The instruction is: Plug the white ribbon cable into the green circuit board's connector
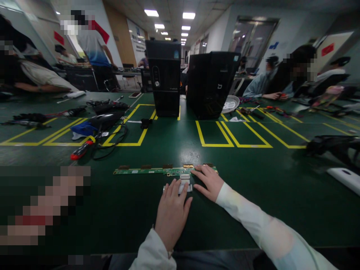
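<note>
A long, narrow green circuit board [140,171] lies flat on the dark green table, with several brown and gold tabs along its far edge. A short white flat ribbon cable [185,182] runs from a connector on the board's near edge toward me. My left hand [172,212] rests palm down, its outstretched fingertips over the white cable and partly hiding it. Reaching in from the right, my right hand [209,182] has its fingers spread, with fingertips on the board's right part and the thumb close to the cable. Neither hand grips anything visible.
Two black computer towers [167,80] stand at the back. A red-handled screwdriver [81,150], a blue cloth-like item [83,129] and black cables lie left, among yellow tape outlines. At right are a black object [334,148] and a white device [344,180]. Other people sit beyond; a pixelated patch covers the lower left.
</note>
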`<action>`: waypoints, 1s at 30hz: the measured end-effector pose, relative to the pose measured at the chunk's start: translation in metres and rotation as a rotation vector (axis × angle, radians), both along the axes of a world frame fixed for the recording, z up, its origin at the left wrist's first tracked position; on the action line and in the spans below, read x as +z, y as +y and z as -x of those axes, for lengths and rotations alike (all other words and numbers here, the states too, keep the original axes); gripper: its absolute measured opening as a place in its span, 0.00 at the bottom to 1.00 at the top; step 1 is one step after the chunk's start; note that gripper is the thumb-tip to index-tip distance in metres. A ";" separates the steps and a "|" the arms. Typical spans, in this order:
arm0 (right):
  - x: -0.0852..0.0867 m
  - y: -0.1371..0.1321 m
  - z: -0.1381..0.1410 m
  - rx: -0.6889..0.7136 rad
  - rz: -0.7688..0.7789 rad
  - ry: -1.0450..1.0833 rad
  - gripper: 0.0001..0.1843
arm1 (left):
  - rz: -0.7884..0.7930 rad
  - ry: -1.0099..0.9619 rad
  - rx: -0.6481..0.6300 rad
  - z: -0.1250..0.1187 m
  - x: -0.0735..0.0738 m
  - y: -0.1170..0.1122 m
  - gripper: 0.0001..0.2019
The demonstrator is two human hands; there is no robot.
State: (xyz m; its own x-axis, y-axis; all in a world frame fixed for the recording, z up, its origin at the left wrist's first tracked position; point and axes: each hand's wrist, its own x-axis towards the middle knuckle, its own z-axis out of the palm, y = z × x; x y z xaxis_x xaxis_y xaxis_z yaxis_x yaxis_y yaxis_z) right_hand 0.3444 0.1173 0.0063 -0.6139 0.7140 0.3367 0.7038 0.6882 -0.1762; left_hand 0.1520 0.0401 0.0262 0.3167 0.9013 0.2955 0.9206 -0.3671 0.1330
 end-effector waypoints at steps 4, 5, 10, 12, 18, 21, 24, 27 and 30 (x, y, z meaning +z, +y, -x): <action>-0.004 0.000 -0.002 0.013 0.005 0.010 0.28 | 0.022 0.016 -0.003 0.000 0.001 0.001 0.19; -0.005 0.000 -0.002 0.015 0.005 0.014 0.28 | 0.029 0.021 -0.005 0.000 0.000 0.001 0.19; -0.006 -0.001 -0.003 0.025 0.018 0.030 0.29 | 0.045 0.034 -0.002 0.000 -0.001 0.001 0.19; -0.005 -0.001 -0.003 0.026 0.027 0.032 0.30 | 0.040 0.038 0.000 0.000 -0.001 0.002 0.19; -0.006 -0.001 -0.005 0.033 0.037 0.020 0.32 | 0.009 0.039 0.002 -0.001 -0.002 0.002 0.19; -0.006 -0.001 -0.005 0.033 0.028 0.021 0.31 | -0.012 0.030 0.004 -0.001 -0.002 0.002 0.19; -0.006 0.000 -0.004 0.027 0.016 0.020 0.30 | -0.018 0.013 0.010 -0.001 -0.003 0.002 0.19; -0.005 0.001 -0.003 0.018 0.013 0.014 0.27 | -0.012 -0.017 0.007 0.000 -0.004 0.003 0.18; -0.004 0.003 -0.003 0.022 0.010 0.007 0.26 | -0.009 -0.058 -0.003 0.001 -0.004 0.002 0.20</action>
State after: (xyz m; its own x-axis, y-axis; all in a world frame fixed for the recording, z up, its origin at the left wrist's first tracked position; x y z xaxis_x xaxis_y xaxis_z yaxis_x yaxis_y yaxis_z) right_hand 0.3471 0.1199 0.0022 -0.6272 0.7035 0.3342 0.6870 0.7019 -0.1881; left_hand 0.1507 0.0422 0.0227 0.3020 0.8975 0.3213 0.9102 -0.3717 0.1827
